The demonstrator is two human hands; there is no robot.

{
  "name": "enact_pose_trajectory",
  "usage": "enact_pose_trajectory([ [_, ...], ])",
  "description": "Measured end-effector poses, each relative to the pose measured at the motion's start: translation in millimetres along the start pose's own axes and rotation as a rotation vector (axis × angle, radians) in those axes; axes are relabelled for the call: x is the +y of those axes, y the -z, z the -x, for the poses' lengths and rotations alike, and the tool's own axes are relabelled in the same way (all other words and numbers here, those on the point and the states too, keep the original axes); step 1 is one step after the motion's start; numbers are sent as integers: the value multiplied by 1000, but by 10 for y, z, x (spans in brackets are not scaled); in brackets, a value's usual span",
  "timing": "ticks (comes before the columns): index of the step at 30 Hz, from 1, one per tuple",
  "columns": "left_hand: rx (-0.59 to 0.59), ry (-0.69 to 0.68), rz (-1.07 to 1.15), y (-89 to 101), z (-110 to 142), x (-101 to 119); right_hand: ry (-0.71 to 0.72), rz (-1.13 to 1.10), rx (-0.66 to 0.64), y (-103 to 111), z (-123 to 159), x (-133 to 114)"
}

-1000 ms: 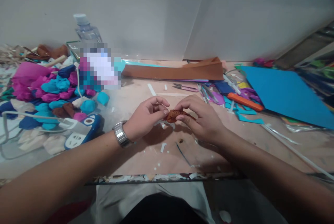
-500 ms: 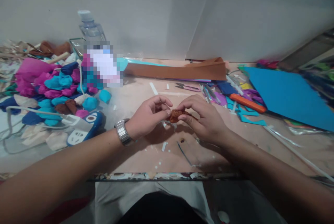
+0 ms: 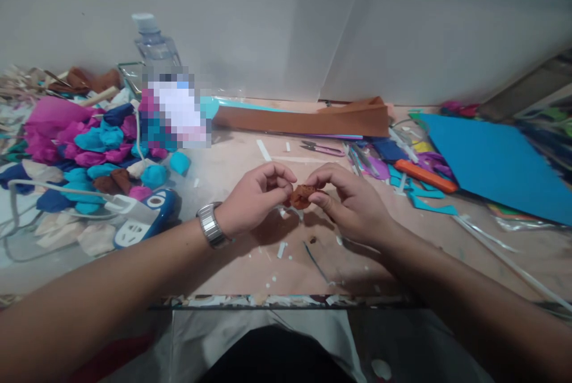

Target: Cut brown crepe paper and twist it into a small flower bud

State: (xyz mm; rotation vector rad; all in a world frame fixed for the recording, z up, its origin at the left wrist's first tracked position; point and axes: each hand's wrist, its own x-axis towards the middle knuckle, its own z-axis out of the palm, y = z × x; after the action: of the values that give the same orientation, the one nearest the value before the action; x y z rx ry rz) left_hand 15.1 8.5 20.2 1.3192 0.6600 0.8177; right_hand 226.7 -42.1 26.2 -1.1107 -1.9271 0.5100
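A small crumpled wad of brown paper (image 3: 302,196) is pinched between both hands just above the table's middle. My left hand (image 3: 254,198), with a metal watch (image 3: 209,226) on its wrist, grips the wad's left side with curled fingers. My right hand (image 3: 353,204) closes on its right side, thumb and forefinger pressed on it. Part of the wad is hidden by the fingers.
A heap of pink, blue and brown paper balls (image 3: 89,150) lies at the left beside a blue power strip (image 3: 143,222) and a water bottle (image 3: 154,49). Brown paper strips (image 3: 308,121), small scissors (image 3: 322,148), an orange cutter (image 3: 422,176) and a blue sheet (image 3: 491,162) lie behind and right.
The brown wad has been squeezed smaller and rounder between the fingers. Both hands stay in nearly the same place above the table.
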Motion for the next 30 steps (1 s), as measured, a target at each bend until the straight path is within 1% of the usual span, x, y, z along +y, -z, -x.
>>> enact_pose_trajectory([
  [7, -45, 58, 45, -28, 18, -8, -11, -1, 33, -7, 6, 0],
  [10, -57, 55, 48, -38, 17, -15, -5, -6, 46, -9, -5, 0],
  [13, -49, 41, 17, -27, 6, -22, -12, -8, 60, -16, -6, 2],
  [17, -14, 58, -11, 2, -10, -27, -26, -24, 75, -19, 4, 2],
  [21, 26, 133, 46, 2, 1, -20, -29, -3, 104, -7, 8, 0],
  [24, 17, 196, 124, -19, 30, 6, -13, 28, 93, 2, 9, 1],
  [27, -2, 217, 140, -37, 55, 41, 12, 48, 76, 5, 8, 1],
  [30, 6, 224, 153, -45, 61, 66, 17, 51, 78, 7, 3, -7],
])
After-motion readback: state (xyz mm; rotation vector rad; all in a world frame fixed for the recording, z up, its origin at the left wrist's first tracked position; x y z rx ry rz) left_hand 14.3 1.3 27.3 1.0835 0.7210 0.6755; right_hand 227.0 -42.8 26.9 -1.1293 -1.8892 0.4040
